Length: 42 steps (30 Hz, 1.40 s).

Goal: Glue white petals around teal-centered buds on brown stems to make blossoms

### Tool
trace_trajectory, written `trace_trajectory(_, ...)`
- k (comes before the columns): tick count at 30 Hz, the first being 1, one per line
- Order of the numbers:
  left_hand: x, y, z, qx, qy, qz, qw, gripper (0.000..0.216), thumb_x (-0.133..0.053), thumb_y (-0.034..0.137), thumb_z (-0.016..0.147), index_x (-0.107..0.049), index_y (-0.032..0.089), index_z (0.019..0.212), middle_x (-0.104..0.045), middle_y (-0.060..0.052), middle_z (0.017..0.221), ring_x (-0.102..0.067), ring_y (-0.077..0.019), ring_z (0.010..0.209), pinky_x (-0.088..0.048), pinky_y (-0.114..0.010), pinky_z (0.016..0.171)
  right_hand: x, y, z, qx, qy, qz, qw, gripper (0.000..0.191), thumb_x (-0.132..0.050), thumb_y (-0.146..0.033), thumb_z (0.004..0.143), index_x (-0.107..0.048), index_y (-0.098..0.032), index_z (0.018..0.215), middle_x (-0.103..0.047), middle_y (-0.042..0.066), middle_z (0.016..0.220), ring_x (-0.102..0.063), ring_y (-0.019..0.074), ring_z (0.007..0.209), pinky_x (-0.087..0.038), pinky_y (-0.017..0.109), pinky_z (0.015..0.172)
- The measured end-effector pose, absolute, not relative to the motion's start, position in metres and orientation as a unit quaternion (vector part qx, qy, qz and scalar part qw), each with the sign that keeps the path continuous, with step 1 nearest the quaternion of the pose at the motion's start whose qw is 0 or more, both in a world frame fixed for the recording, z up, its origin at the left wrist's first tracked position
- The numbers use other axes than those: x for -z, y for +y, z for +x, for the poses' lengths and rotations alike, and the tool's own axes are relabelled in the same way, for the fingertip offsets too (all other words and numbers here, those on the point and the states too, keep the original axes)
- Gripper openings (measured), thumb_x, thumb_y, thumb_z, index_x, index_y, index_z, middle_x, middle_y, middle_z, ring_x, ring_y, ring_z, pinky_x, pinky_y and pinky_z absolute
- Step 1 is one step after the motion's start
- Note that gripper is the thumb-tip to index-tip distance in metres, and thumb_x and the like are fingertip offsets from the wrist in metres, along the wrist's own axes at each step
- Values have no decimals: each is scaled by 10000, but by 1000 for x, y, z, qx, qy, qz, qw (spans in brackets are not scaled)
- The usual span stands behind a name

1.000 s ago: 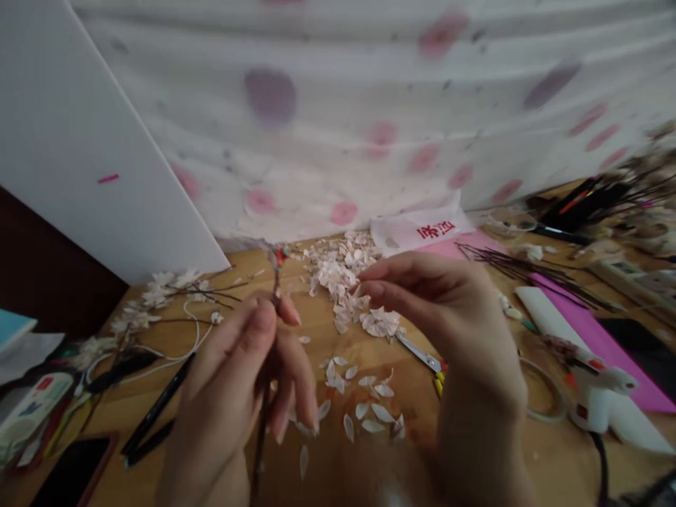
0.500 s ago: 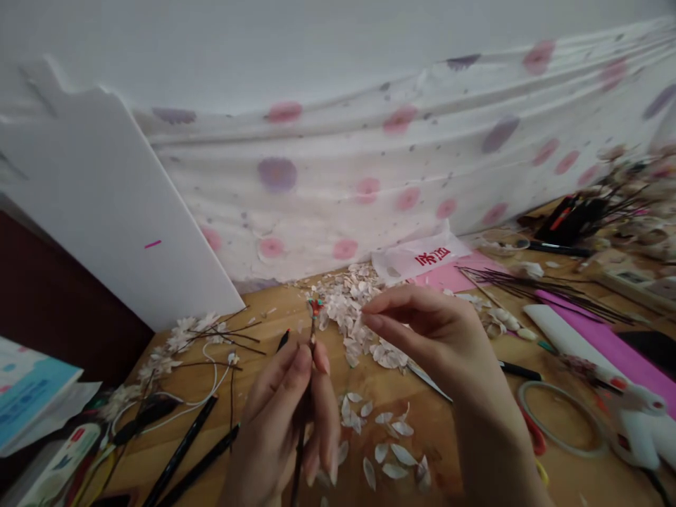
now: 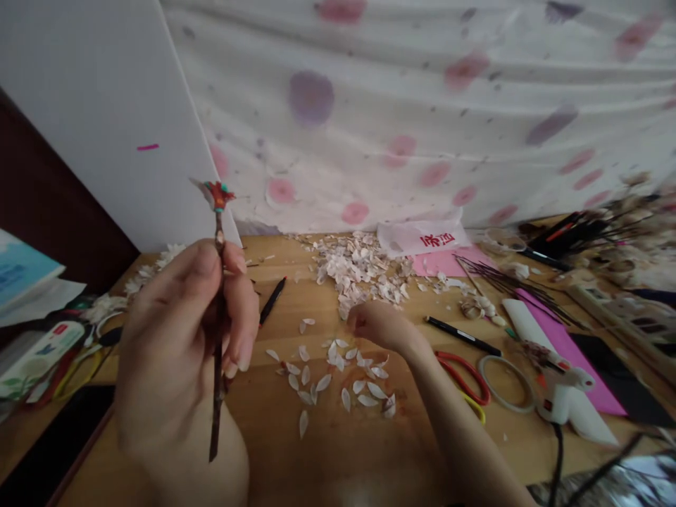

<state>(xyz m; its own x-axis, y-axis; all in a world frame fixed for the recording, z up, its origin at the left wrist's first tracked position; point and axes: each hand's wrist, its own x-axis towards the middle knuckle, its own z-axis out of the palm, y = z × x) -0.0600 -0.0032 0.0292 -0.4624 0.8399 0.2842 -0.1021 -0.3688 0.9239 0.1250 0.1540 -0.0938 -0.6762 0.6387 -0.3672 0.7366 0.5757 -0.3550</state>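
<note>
Twig (image 3: 217,394) clamped upright in left hand (image 3: 174,317), red tip (image 3: 217,196) up. Petal pile (image 3: 351,262) seen just beyond right hand (image 3: 372,322), much nearer it than left. Right fingers curled; whether petal is gripped cannot be told. Loose petals (image 3: 323,382) scattered between arms.

A white cloth printed with pink and purple blossoms (image 3: 370,91) spans the top; a flat white board (image 3: 105,77) stands upper left, a rectangular black phone (image 3: 58,443) lies lower left.
</note>
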Motion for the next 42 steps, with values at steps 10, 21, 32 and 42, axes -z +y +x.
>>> trace_trajectory(10,-26,-11,-80,-767,405,393,307,306,-524,294,1033,-715,266,796,-434,73,358,-261,-118,249,-191,-260,257,143,148,87,211,911,313,163,346,-678,-366,1020,-645,-187,1315,-664,104,1336,-689,259,1127,-604,478,948)
trace_trajectory(21,-26,-11,-76,-769,382,406,312,282,-545,305,1026,-715,261,805,-431,69,346,-230,-116,239,-228,-255,242,157,151,100,241,906,316,145,345,-677,-367,1021,-645,-182,1311,-671,102,1318,-696,253,1106,-609,471,933)
trace_trajectory(32,-25,-11,-76,-760,401,426,283,236,-605,372,988,-744,335,800,-484,27,395,-229,-156,243,-136,-349,207,146,149,101,267,894,348,89,324,-670,-367,1026,-654,-186,1295,-678,100,1306,-699,245,1092,-611,462,930)
trace_trajectory(42,-24,-13,-77,-758,421,421,266,262,-558,378,990,-734,369,795,-472,2,391,-264,-189,248,-99,-354,203,152,150,100,258,886,371,109,341,-677,-367,1021,-647,-184,1308,-671,102,1318,-696,252,1104,-609,469,933)
